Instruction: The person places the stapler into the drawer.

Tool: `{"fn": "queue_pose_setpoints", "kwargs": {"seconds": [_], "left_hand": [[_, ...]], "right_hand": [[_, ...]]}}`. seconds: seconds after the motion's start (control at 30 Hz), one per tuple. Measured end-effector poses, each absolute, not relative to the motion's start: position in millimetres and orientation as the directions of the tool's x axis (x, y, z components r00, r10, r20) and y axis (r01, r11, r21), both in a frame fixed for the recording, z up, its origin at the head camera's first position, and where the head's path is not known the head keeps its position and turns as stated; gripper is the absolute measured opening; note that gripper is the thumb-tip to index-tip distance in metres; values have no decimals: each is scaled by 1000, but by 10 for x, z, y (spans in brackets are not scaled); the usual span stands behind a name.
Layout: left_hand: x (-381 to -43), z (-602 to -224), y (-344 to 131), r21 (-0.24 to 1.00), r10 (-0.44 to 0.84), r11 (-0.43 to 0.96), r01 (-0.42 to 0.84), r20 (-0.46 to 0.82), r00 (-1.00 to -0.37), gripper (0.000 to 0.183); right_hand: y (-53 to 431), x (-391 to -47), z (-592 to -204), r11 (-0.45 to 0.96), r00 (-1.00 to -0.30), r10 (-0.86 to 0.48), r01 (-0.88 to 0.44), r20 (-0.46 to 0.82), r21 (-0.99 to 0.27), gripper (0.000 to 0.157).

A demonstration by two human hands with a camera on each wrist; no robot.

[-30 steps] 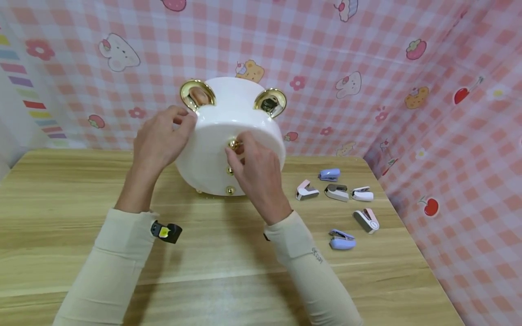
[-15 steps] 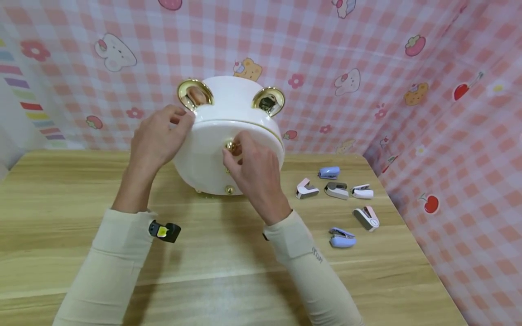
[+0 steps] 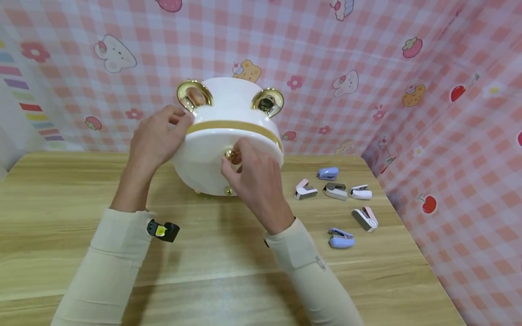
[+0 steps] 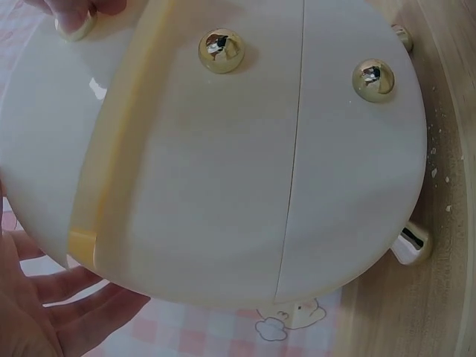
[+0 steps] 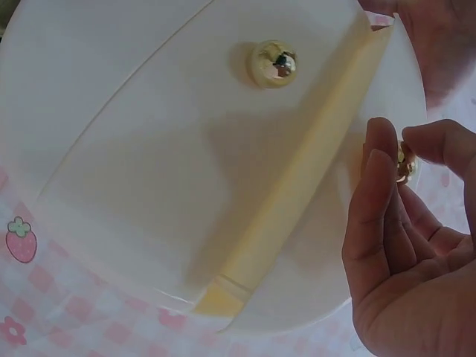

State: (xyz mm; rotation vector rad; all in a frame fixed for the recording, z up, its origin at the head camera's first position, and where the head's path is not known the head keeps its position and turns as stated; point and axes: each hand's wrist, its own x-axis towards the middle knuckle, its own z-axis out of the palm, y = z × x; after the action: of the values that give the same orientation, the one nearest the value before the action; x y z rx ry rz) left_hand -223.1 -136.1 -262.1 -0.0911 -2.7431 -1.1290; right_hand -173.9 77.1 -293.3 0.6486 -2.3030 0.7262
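The right hand (image 3: 257, 176) has its grip clamped on a shiny gold ball-shaped knob (image 3: 229, 155), just above the middle of a glossy white rounded box (image 3: 230, 97) with a yellow band (image 3: 234, 126). The left hand (image 3: 157, 138), fingers loosely extended, touches the box's left side. The box stands on the wood-grain surface (image 3: 204, 271), left of six small staplers (image 3: 335, 192).

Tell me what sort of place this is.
Probably a decorated indoor corner set up for tabletop work: a wood-grain table, a pink checked, cartoon-printed backdrop behind it, and small staplers beside a white gold-eared box.
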Motion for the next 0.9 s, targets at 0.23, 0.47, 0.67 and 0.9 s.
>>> {"fn": "queue_pose_setpoints", "kwargs": {"seconds": [0.23, 0.47, 0.67, 0.9], "left_hand": [[-2252, -2610, -1377, 695, 6, 707, 131, 179, -984, 65], [-2264, -2609, -1389, 702, 8, 702, 119, 160, -987, 67], [-2262, -2613, -1386, 708, 11, 698, 112, 146, -989, 68], [-2256, -2602, -1382, 711, 15, 693, 118, 149, -989, 67]], "right_hand": [[812, -1638, -2922, 719, -663, -282, -625, 693, -306, 17], [828, -1545, -2911, 699, -645, -295, -649, 705, -300, 17], [835, -1463, -2916, 693, -628, -312, -664, 713, -282, 16], [855, -1388, -2914, 680, -620, -338, -681, 708, -272, 17]]}}
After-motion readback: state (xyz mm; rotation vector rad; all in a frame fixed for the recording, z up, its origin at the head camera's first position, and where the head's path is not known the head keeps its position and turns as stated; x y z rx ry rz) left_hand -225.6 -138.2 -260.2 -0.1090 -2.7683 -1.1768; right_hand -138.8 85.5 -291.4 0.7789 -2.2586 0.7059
